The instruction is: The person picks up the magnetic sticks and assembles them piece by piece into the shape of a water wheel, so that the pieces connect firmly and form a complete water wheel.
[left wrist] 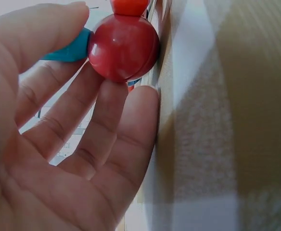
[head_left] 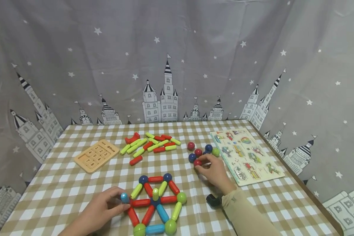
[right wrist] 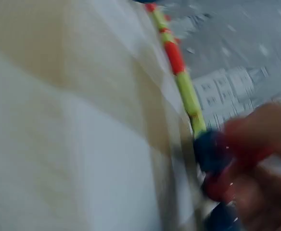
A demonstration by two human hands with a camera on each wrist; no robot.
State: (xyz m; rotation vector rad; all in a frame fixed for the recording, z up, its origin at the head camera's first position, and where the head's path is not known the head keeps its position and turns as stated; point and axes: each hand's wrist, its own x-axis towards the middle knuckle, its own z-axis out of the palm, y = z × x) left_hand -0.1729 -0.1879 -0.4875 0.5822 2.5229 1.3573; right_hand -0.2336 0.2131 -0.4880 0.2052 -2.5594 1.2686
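Note:
A magnetic stick-and-ball frame of red, yellow-green and blue sticks (head_left: 163,213) lies on the table, with one stick upright on its central ball. At its left corner my left hand (head_left: 101,205) pinches a blue stick (head_left: 125,197) that stands on a red ball (left wrist: 123,48). Other fingertips of that hand touch the ball from beneath in the left wrist view. Across the table, my right hand (head_left: 213,170) pinches a red ball (head_left: 197,163) between thumb and fingers. Red, blue and green balls, including a blue one (head_left: 192,158), sit close around it. Motion blurs the right wrist view.
Loose red and yellow-green sticks (head_left: 162,143) lie behind the frame, near a red curved piece (head_left: 132,138). A wooden number puzzle (head_left: 96,155) is at left, a picture puzzle board (head_left: 247,155) at right. A black object (head_left: 213,200) lies beside the right sleeve.

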